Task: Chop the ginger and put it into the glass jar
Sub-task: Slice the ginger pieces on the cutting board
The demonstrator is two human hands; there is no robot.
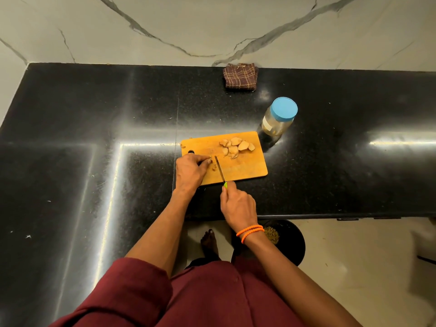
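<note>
Evidently the chopping is only begun: a few small bits lie by the knife (220, 169), while the pale, knobbly ginger pieces (236, 147) sit uncut on the smooth wooden cutting board (245, 171). Left hand (191, 169) pinches a scrap against the board; right hand (238, 205) grips the green handle. On the glossy black counter (94, 138), the glass jar (278, 119) stands just beyond the board, blue plastic lid on.
</note>
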